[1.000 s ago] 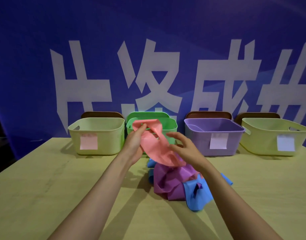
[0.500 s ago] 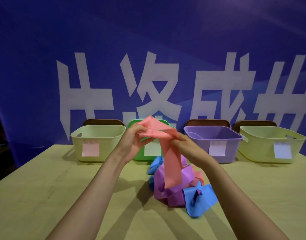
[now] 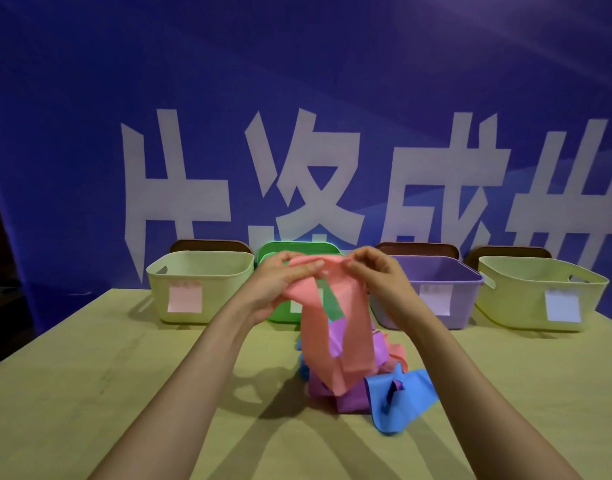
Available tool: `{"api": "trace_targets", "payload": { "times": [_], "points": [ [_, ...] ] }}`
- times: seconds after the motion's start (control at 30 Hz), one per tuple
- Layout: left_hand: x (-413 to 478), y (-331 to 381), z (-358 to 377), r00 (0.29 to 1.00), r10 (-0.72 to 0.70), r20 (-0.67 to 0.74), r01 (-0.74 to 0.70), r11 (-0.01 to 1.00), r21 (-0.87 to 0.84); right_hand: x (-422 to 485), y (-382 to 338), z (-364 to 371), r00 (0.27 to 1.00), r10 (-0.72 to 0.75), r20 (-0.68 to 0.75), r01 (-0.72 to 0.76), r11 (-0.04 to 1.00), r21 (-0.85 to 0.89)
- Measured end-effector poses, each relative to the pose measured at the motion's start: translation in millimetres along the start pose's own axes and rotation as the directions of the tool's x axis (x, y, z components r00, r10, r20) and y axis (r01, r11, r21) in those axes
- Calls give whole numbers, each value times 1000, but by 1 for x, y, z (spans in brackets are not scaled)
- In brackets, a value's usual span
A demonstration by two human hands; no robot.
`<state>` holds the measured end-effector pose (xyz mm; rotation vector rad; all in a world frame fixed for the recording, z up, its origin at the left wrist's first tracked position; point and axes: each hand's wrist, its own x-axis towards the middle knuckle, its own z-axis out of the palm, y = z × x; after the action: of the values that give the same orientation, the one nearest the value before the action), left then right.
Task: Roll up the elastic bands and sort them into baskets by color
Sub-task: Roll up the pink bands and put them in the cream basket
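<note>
Dim, blue-cast light. Source above and ahead: arms (image 3: 207,358) cast soft shadows on table (image 3: 72,393), toward camera. Baskets (image 3: 200,271) shadowed at base. Wide-angle bowing at edges; banner (image 3: 297,98) lettering leans. Frame slightly soft; label (image 3: 185,298) text unreadable.

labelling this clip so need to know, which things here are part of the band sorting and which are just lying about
Job: pink band, gripped by left hand and right hand; purple band; blue band; left basket; green basket; purple basket; right basket.
Just there: banner; chair backs; table.
</note>
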<state>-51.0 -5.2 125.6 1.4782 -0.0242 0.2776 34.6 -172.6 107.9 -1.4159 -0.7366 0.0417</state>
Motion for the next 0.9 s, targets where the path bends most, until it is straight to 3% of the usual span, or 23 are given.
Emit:
{"api": "trace_targets", "payload": {
  "times": [0.17, 0.37, 0.47, 0.57, 0.67, 0.77, 0.9],
  "points": [
    [-6, -6, -10, 988, -103, 111, 85, 984, 159, -1, -6, -1, 994, 28, -102, -21, 997, 69],
    [-7, -8, -5, 995, -94, 34, 94, 996, -7, -3, -3, -1, 981, -28, -191, 16, 998, -65],
    [-10, -7, 0, 996, -79, 49, 70, 983, 172, -2, -3, 1, 979, -8, -204, 1, 999, -35],
    [-8, -14, 1, 999, 38, -4, -32, 891, 453, -2, -4, 4, 972, -9, -236, 2, 1000, -32],
    [-2, -21, -4, 977, 191, -100, -117, 860, 496, -1, -8, 1, 962, 62, -265, -76, 996, -42],
    [2, -29, -17, 937, 299, -181, -147, 807, 572, -2, -11, -5, 964, 197, -181, -209, 976, -55],
    [2, -35, -26, 939, 319, -130, -146, 709, 690, -6, -11, -9, 893, 442, -85, -439, 897, 53]
  ]
}}
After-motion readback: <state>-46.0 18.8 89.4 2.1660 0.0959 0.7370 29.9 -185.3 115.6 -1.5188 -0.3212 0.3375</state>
